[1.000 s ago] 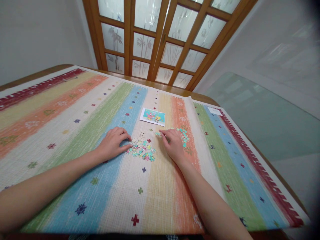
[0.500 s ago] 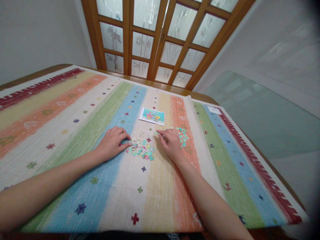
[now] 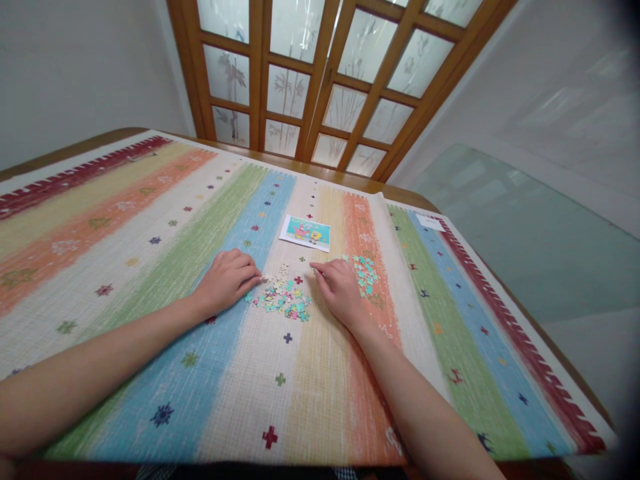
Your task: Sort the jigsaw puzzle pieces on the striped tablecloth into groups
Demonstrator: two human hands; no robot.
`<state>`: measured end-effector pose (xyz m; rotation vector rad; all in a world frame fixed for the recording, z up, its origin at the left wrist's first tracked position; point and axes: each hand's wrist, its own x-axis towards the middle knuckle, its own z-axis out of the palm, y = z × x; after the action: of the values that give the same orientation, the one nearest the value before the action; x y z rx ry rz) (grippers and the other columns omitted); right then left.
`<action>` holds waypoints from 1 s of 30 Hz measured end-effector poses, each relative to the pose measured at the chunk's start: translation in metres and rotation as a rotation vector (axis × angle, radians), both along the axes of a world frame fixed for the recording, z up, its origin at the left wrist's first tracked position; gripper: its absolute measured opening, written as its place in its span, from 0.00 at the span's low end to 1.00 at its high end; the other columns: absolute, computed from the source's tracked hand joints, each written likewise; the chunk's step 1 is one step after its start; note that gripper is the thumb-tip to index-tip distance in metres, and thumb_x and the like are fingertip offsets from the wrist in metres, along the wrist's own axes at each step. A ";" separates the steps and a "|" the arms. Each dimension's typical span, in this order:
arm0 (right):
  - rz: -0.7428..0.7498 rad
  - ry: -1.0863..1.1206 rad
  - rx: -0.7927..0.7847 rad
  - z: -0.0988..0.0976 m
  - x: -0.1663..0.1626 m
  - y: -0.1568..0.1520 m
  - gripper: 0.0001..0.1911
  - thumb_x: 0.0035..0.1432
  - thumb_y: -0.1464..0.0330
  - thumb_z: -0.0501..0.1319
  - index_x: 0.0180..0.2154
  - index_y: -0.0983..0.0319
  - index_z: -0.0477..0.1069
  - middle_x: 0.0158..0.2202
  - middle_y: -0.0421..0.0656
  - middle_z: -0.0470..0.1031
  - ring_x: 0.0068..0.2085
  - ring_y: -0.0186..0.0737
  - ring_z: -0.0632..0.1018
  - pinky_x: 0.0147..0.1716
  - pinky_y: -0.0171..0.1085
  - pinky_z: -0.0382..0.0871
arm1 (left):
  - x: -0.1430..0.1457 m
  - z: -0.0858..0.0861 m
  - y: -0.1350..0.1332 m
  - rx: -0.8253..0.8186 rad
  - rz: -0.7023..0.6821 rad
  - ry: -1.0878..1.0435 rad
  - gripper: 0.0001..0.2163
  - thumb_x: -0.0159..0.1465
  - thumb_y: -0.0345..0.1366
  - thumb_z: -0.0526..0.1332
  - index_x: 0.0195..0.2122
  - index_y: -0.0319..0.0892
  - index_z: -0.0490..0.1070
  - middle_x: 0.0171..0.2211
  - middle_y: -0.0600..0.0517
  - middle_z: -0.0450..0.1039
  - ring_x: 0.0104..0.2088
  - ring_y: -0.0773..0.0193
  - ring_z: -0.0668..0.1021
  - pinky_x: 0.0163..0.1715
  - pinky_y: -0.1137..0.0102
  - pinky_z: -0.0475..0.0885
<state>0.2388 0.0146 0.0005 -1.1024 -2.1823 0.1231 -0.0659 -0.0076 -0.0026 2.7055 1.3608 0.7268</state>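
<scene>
A loose pile of small jigsaw pieces [image 3: 283,300], teal, pink, yellow and pale, lies on the striped tablecloth between my hands. At the pile's upper left edge, my left hand [image 3: 229,281] has thumb and forefinger pinched on what looks like a pale jigsaw piece. My right hand [image 3: 341,285] is on the other side of the pile, its thumb and forefinger closed around a tiny jigsaw piece, mostly hidden by the fingers. Just beyond that hand, a second group of mostly teal pieces [image 3: 367,275] is spread out, partly covered by the hand.
A small picture card [image 3: 306,233] with cartoon figures lies beyond the pieces. A white paper slip [image 3: 430,222] is near the table's far right. The striped tablecloth [image 3: 250,387] covers the wooden table, and glazed wooden doors [image 3: 307,87] stand behind it.
The thumb and forefinger of my left hand have come together and moved up slightly, uncovering teal pieces at the pile's left edge. My right hand has shifted slightly left.
</scene>
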 end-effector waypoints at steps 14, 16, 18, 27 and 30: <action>0.227 0.055 -0.083 0.004 -0.048 -0.037 0.10 0.68 0.65 0.61 0.48 0.57 0.78 0.38 0.43 0.79 0.44 0.43 0.74 0.48 0.44 0.62 | 0.021 0.012 -0.018 -0.017 -0.138 -0.172 0.14 0.75 0.41 0.52 0.38 0.40 0.72 0.37 0.47 0.74 0.42 0.55 0.71 0.44 0.60 0.62; 0.229 0.065 -0.105 0.004 -0.051 -0.040 0.09 0.68 0.65 0.61 0.45 0.57 0.79 0.37 0.43 0.79 0.43 0.42 0.74 0.47 0.44 0.63 | 0.022 0.012 -0.019 -0.029 -0.151 -0.174 0.14 0.75 0.42 0.52 0.38 0.40 0.72 0.37 0.47 0.74 0.42 0.55 0.71 0.44 0.60 0.62; 0.227 0.066 -0.093 0.005 -0.052 -0.040 0.08 0.68 0.66 0.61 0.42 0.57 0.79 0.36 0.43 0.79 0.43 0.42 0.75 0.47 0.44 0.63 | 0.022 0.012 -0.019 -0.044 -0.160 -0.178 0.14 0.75 0.42 0.52 0.39 0.41 0.72 0.38 0.47 0.74 0.42 0.55 0.71 0.45 0.60 0.62; -0.176 -0.130 0.188 0.015 0.025 0.011 0.08 0.68 0.66 0.61 0.39 0.57 0.80 0.34 0.43 0.81 0.42 0.47 0.73 0.47 0.48 0.57 | 0.007 0.007 -0.010 -0.043 -0.121 -0.240 0.11 0.74 0.40 0.53 0.47 0.42 0.73 0.42 0.47 0.74 0.45 0.55 0.73 0.49 0.59 0.64; -0.376 -0.170 0.207 0.010 0.055 0.028 0.08 0.66 0.67 0.61 0.38 0.58 0.80 0.35 0.45 0.81 0.44 0.50 0.72 0.48 0.50 0.54 | 0.005 0.007 -0.008 -0.057 -0.098 -0.249 0.11 0.74 0.40 0.53 0.47 0.42 0.72 0.43 0.47 0.75 0.46 0.55 0.73 0.50 0.59 0.65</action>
<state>0.2939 0.0430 0.0107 -1.4189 -2.0330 -0.3663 -0.0613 -0.0154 0.0041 2.5140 1.1664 0.9610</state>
